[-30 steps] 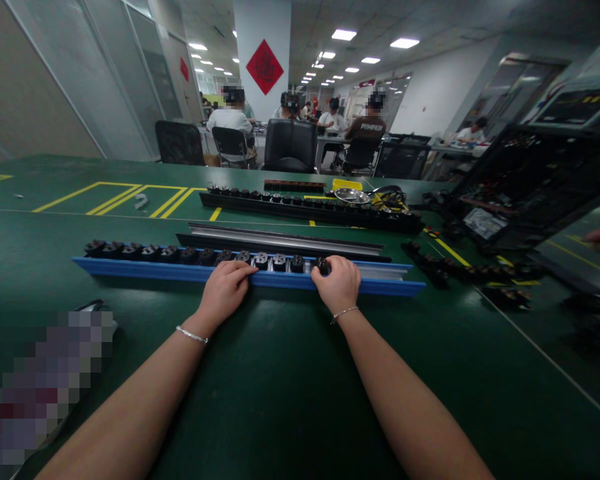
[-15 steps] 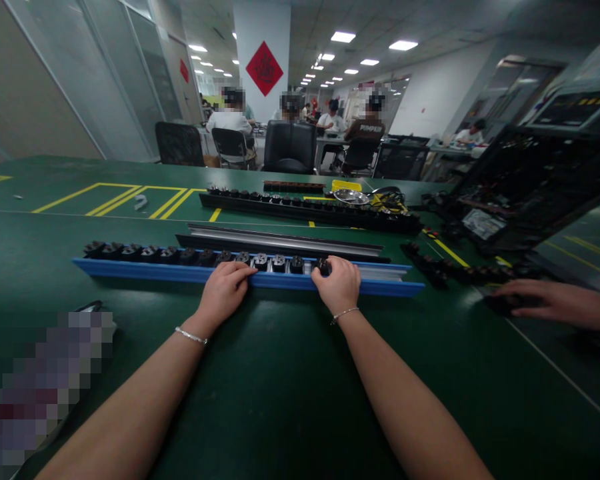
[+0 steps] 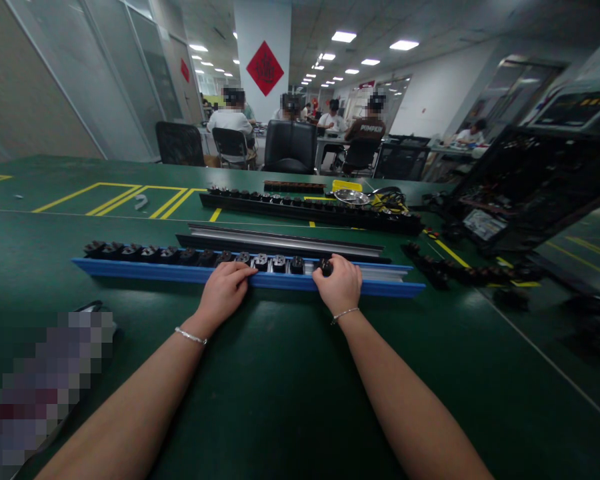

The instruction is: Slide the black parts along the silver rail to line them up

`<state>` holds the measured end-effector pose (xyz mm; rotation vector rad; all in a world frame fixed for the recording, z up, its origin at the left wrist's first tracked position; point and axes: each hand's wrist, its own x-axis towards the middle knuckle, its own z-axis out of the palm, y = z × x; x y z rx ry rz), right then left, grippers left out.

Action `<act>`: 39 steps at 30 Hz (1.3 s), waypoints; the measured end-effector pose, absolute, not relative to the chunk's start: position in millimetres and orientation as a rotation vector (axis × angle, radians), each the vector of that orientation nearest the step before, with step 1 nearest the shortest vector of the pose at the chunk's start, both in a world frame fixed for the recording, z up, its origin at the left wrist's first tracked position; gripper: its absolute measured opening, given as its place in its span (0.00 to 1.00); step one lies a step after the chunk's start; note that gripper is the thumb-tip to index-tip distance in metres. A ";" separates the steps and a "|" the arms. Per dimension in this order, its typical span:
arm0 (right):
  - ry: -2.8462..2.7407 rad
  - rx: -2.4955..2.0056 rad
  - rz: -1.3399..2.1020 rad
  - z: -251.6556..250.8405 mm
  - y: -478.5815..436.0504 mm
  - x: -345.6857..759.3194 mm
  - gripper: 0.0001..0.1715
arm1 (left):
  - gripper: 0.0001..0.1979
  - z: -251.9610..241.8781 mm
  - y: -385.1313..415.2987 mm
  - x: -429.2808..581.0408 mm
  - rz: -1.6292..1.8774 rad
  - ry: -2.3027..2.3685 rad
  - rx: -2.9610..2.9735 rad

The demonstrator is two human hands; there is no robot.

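A long blue rail [image 3: 145,272] lies across the table in front of me, with a silvery channel inside. Several round black socket modules [image 3: 261,262] stand in a row along it, from its left end to past the middle. My left hand [image 3: 225,288] is closed on the rail's near edge, its fingertips beside the modules. Right of the row, my right hand [image 3: 341,283] pinches one black socket module [image 3: 325,267] in the channel, partly hidden by the fingers. A gap separates this module from its neighbour on the left.
Behind lies a black rail with a silvery channel [image 3: 285,238]. Farther back are a filled black rail [image 3: 300,208], a metal dish [image 3: 351,197] and a yellow tray [image 3: 347,186]. A large dark machine [image 3: 520,187] stands at right. People sit at far desks.
Another person's hand at the right has left the view, uncovering dark parts on the table. My right hand and its module have shifted very slightly; my left hand stays put.
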<state>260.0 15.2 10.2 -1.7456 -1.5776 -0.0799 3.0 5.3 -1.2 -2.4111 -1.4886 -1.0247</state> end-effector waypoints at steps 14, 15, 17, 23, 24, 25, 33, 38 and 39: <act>-1.575 -1.762 -0.070 12.0 13.4 265.1 0.11 | 0.16 -0.6 5.0 3.0 -1.028 -1.497 -2.420; -1.572 -1.761 -0.077 11.6 13.8 265.0 0.11 | 0.16 -0.4 5.0 3.1 -1.031 -1.500 -2.422; -1.571 -1.757 -0.090 10.9 14.5 265.4 0.12 | 0.16 -0.2 5.0 3.3 -1.035 -1.512 -2.427; -1.551 -1.801 -0.091 11.9 15.4 273.8 0.11 | 0.16 -0.8 5.4 3.4 -1.028 -1.502 -2.426; -1.541 -1.812 -0.093 12.3 15.3 275.9 0.11 | 0.15 -0.9 5.5 3.4 -1.024 -1.503 -2.427; -1.533 -1.819 -0.096 12.5 15.2 277.7 0.11 | 0.16 -0.9 5.5 3.4 -1.019 -1.507 -2.428; -1.525 -1.791 -0.103 11.6 16.2 281.2 0.10 | 0.16 1.3 4.8 4.2 -1.028 -1.515 -2.424; -1.539 -1.783 -0.083 10.2 18.2 282.6 0.10 | 0.16 2.1 4.2 4.3 -1.011 -1.530 -2.426; -1.539 -1.780 -0.080 9.9 18.5 283.5 0.10 | 0.16 1.8 4.3 4.2 -1.010 -1.529 -2.426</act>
